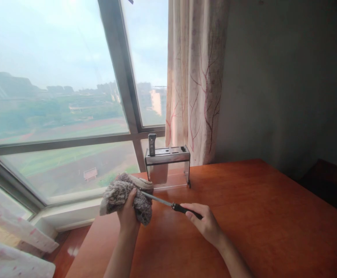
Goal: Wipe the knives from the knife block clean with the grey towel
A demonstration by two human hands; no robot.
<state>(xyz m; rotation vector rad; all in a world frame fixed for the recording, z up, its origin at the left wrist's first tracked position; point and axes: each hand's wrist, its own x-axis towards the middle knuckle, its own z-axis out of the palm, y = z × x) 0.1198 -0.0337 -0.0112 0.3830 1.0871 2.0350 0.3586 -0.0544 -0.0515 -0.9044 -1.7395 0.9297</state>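
My left hand (pixel 128 210) is closed around a fluffy grey-brown cloth (pixel 116 195), thumb on top. The cloth is bunched about the far end of a sharpening steel (pixel 158 199), so the tip is hidden. The black handle (pixel 187 211) of the steel lies in my right hand (pixel 204 224), fingers wrapped round it. The thin metal rod runs between both hands, above the table. Just beyond stands a clear-sided knife block (pixel 168 157) with a slotted top. In its left slot sits a cleaver (pixel 152 144), dark handle up, its broad blade visible through the front.
The reddish-brown wooden table (pixel 258 216) spreads to the right and toward me. A large window (pixel 55 108) with a metal frame is at the left, its sill (pixel 70 214) beside the table. A patterned curtain (pixel 194 85) hangs behind the knife block, next to a grey wall (pixel 281 77).
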